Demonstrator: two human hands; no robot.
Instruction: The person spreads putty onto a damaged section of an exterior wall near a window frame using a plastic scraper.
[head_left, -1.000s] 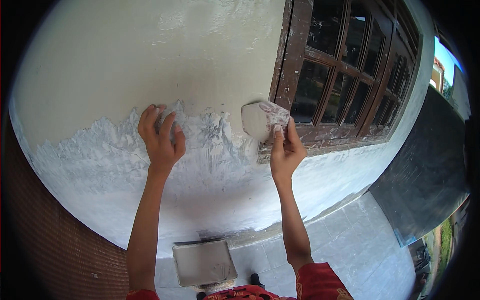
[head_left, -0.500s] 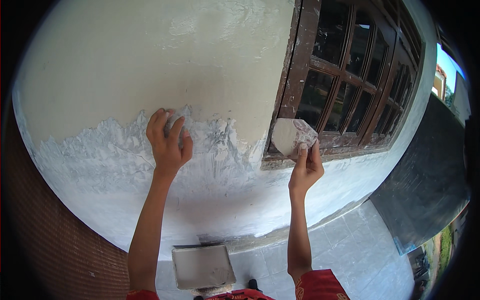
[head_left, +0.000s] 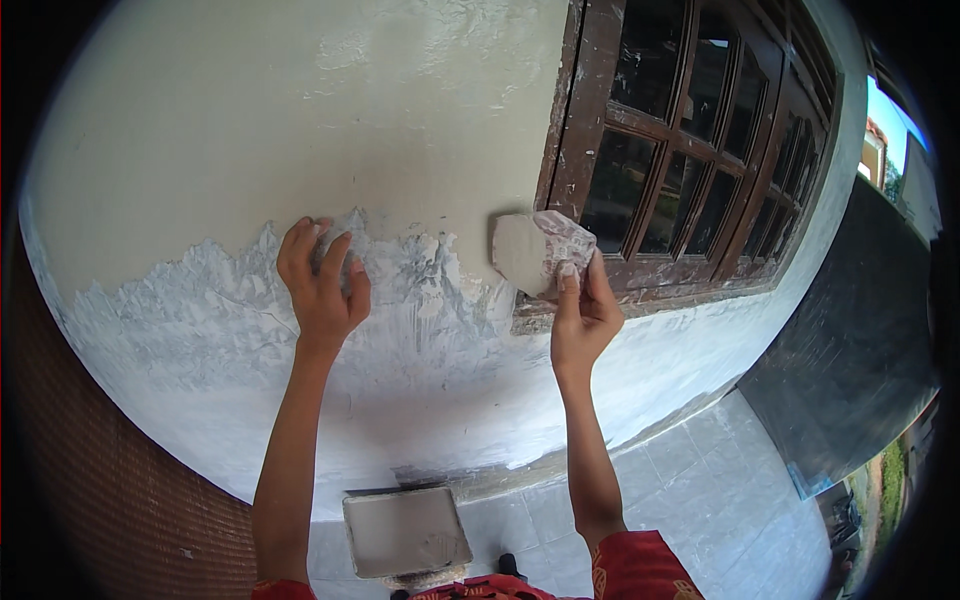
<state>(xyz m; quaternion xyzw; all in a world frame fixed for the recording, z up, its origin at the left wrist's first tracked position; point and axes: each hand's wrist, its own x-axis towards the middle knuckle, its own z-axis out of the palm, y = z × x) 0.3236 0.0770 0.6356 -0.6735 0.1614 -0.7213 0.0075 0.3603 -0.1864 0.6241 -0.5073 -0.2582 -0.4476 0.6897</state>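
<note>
My right hand [head_left: 587,318] pinches a flat, roughly eight-sided piece [head_left: 522,255] by its lower right edge. Smooth grey paste covers the left of this piece, and its right part is smeared and pinkish. It is held up before the wall [head_left: 430,130], beside the window frame's lower left corner. Higher on the left, my left hand [head_left: 325,285] is against the wall with its fingers curled round something grey, mostly hidden. Around it, jagged white-grey putty [head_left: 210,300] meets the cream paint above.
A brown wooden window [head_left: 665,150] with dark panes takes up the upper right. Below, a rectangular tray [head_left: 405,530] of grey paste stands by the wall's foot on grey tiles [head_left: 690,500]. Woven brown matting [head_left: 110,460] is at left, a dark panel [head_left: 850,350] at right.
My right hand has carried the paste-covered piece left, from in front of the window frame to in front of the wall. My left hand keeps its place on the wall; the view has shifted slightly.
</note>
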